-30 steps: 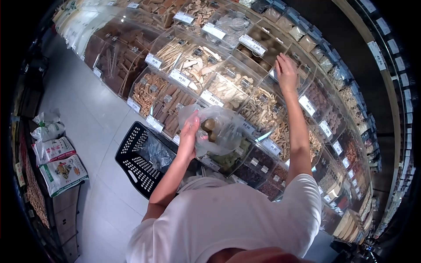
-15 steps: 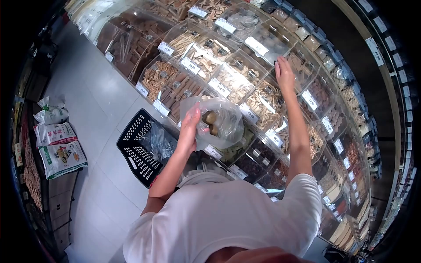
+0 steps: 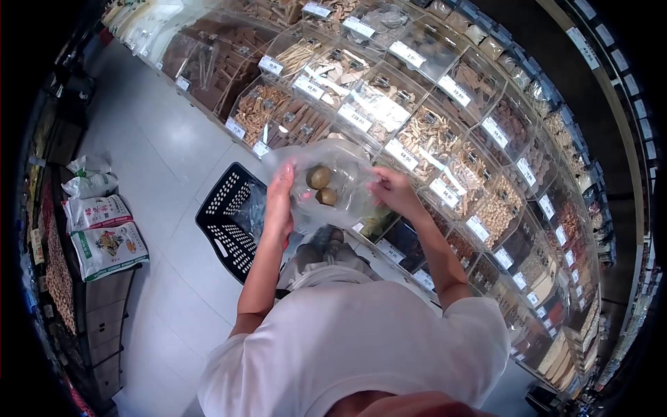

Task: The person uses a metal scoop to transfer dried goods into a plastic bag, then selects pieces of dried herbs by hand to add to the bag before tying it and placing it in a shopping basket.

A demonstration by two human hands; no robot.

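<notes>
Bag-handling step, seemingly: left hand point(image 3: 279, 198) grips one side of clear bag point(image 3: 345, 154), right hand point(image 3: 396, 190) pinches other; two round fruits point(image 3: 319, 177) inside. Next move calls for steady hold.

Price tags point(image 3: 356, 117) on clear bins point(image 3: 381, 105) read 238.00, 68.00 and 39.80.

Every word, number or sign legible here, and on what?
"238.00": middle bin tag
"49.80": tag to its upper left
"68.00": tag to its lower right
"39.80": bin tag farther right
"2.00": tag upper left of that
"49.80": upper-right shelf tag
Too small or blurred: other tags, print on the stacked sacks.
None readable on the plastic bag.
</notes>
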